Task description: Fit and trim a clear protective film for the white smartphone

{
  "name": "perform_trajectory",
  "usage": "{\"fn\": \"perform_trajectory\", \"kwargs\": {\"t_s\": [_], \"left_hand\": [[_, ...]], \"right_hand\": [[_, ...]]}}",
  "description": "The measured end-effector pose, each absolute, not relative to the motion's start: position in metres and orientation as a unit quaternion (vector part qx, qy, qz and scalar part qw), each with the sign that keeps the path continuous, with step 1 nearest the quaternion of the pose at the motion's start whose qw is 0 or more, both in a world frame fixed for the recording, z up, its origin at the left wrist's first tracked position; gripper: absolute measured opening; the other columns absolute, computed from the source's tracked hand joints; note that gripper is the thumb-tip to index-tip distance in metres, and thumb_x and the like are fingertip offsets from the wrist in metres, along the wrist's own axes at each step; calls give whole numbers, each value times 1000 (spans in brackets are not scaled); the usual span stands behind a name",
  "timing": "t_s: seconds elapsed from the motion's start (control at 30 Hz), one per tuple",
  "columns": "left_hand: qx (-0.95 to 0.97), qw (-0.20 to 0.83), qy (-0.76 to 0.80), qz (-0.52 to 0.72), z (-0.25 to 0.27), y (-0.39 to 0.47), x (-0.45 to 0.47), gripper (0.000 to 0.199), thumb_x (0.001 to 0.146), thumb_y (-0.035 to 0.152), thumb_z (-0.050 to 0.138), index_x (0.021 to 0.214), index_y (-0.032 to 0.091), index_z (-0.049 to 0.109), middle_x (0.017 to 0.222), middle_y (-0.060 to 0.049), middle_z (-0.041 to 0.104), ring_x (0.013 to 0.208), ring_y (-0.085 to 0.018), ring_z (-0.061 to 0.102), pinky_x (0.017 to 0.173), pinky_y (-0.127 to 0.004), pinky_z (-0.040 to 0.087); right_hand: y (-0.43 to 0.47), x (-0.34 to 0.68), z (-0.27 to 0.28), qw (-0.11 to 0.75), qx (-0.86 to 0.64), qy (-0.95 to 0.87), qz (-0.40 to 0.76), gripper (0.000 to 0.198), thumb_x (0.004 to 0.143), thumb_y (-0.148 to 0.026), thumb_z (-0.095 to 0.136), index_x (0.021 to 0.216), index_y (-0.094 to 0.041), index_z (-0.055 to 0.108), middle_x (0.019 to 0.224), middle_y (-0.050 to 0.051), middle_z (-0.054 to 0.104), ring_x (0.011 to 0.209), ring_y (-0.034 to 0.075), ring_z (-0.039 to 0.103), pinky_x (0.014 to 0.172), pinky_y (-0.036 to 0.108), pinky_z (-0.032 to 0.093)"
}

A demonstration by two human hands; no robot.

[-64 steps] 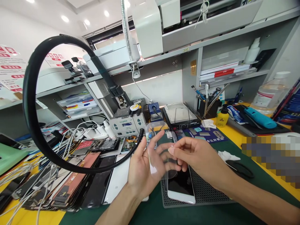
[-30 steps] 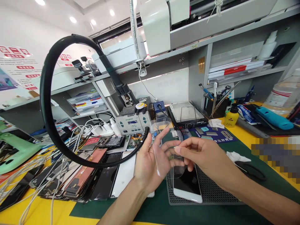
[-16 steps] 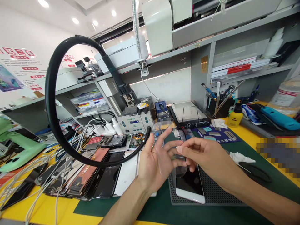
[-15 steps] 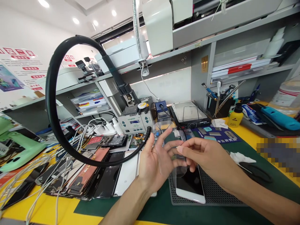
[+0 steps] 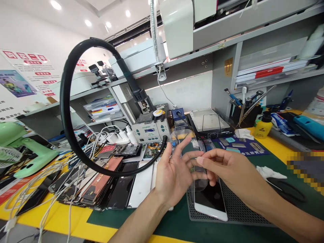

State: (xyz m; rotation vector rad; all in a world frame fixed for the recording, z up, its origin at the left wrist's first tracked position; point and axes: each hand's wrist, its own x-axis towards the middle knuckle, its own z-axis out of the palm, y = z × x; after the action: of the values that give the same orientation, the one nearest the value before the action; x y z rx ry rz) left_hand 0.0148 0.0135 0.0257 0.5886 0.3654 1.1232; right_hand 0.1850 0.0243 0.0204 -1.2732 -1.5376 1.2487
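A thin clear sheet (image 5: 201,185) with rounded corners, like a phone screen film, is held upright above the mat. My left hand (image 5: 169,184) supports it from the left, fingers spread along it and curled toward its right edge. Thumb and fingertips of my right hand (image 5: 231,170) are pinched together at that edge, touching the left fingertips. What exactly lies in this pinch is too small to make out. Below the hands, a white phone (image 5: 212,204) with a dark screen lies face up on a grey perforated mat (image 5: 243,206).
A black hose (image 5: 66,111) loops from the hot air station (image 5: 149,132) across the left side. Stacked phone screens (image 5: 101,182) and white cables lie left. Scissors (image 5: 291,189) and crumpled tissue (image 5: 270,172) lie right. A tool holder (image 5: 245,114) and yellow bottle (image 5: 262,126) stand behind.
The whole view has shifted slightly, so everything sits a little farther right. Both hands keep nearly the same pose around the clear sheet.
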Motion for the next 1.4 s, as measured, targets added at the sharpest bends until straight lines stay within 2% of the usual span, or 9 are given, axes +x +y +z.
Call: {"fn": "perform_trajectory", "kwargs": {"t_s": [0.27, 0.53, 0.67, 0.87, 1.07, 1.4], "left_hand": [[275, 790, 172, 521, 26, 13, 13, 63, 102, 60, 27, 143, 21, 55, 100, -11, 67, 87, -23, 61, 81, -42, 53], [293, 779, 178, 525, 25, 14, 12, 64, 102, 61, 25, 142, 21, 56, 103, -13, 68, 91, -26, 62, 84, -46, 52], [291, 783, 174, 522, 25, 14, 12, 66, 101, 61, 24, 143, 20, 54, 108, -15, 69, 99, -30, 62, 84, -46, 50], [271, 801, 145, 513, 26, 13, 11, 63, 102, 58, 25, 140, 18, 56, 111, -15, 68, 93, -27, 62, 80, -43, 49], [285, 791, 146, 521, 26, 14, 11, 62, 103, 57, 24, 139, 19, 57, 118, -17, 67, 100, -30, 61, 80, -44, 48], [295, 787, 157, 519, 27, 14, 10, 61, 103, 56, 24, 139, 20, 56, 115, -17, 68, 100, -30, 61, 84, -47, 49]], "right_hand": [[25, 186, 16, 379, -504, -605, 485, 36, 90, -57, 66, 92, -22, 71, 61, -1, 67, 50, 16, 64, 54, 26, 51], [24, 182, 20, 391, -502, -578, 512, 39, 83, -59, 73, 85, -20, 68, 59, -1, 66, 50, 17, 64, 54, 28, 52], [22, 182, 21, 401, -498, -570, 516, 39, 83, -58, 74, 84, -20, 68, 58, -1, 65, 49, 17, 64, 52, 27, 52], [22, 184, 21, 415, -483, -559, 531, 37, 85, -57, 73, 88, -19, 71, 59, -1, 64, 48, 16, 63, 51, 27, 54], [23, 183, 19, 411, -485, -558, 534, 38, 82, -56, 77, 81, -19, 69, 59, -1, 65, 48, 15, 63, 50, 26, 52], [23, 184, 20, 405, -488, -570, 522, 35, 83, -55, 76, 83, -20, 70, 59, -1, 65, 49, 16, 64, 51, 27, 55]]}}
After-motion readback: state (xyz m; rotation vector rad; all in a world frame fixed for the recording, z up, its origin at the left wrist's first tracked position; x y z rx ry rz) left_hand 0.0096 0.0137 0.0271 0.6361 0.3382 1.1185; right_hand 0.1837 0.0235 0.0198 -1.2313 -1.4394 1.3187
